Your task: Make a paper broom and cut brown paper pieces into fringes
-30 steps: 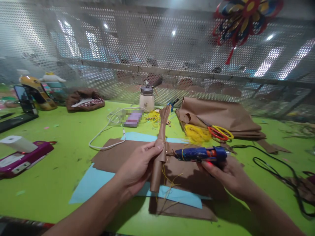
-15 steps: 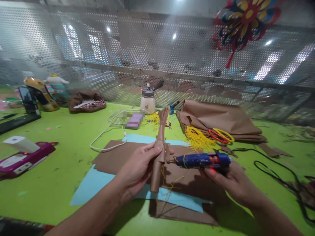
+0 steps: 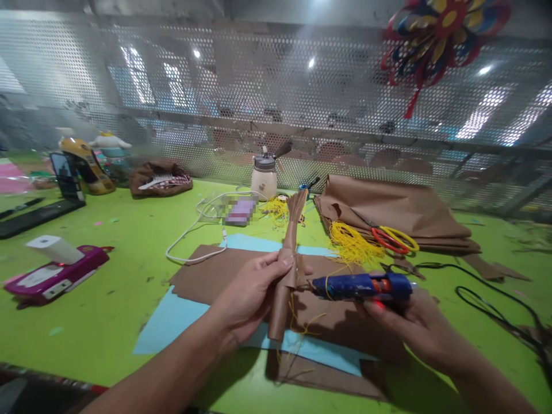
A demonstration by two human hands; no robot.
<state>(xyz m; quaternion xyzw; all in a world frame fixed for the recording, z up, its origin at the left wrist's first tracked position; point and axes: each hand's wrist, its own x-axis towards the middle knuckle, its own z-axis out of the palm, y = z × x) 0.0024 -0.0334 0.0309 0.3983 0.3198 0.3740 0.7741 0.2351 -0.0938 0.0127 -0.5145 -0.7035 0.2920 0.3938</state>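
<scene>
My left hand [image 3: 254, 290] is closed around a rolled brown paper tube [image 3: 281, 313] whose far end fans out in a fringe. A loose flap of the paper stands off the tube's right side at the fingers. My right hand [image 3: 416, 322] grips a blue glue gun [image 3: 357, 286], a red glow showing near the thumb. The nozzle points left and is at the flap; whether it touches is hard to tell. Thin yellow strands [image 3: 304, 328] dangle below the tube. Under both hands lie brown paper sheets [image 3: 202, 273] and light blue sheets [image 3: 168, 322].
Folded brown paper [image 3: 388, 201] lies back right, with scissors [image 3: 394, 238] and yellow raffia-like strands [image 3: 351, 244] beside it. A bottle [image 3: 264, 175] and a phone [image 3: 240, 211] stand farther back. A purple power strip [image 3: 56, 276] is left; a black cord [image 3: 495, 287] runs right.
The view has shifted slightly, so most things appear a little farther right. Both hands keep their holds, and the glue gun's nozzle stays beside the paper flap.
</scene>
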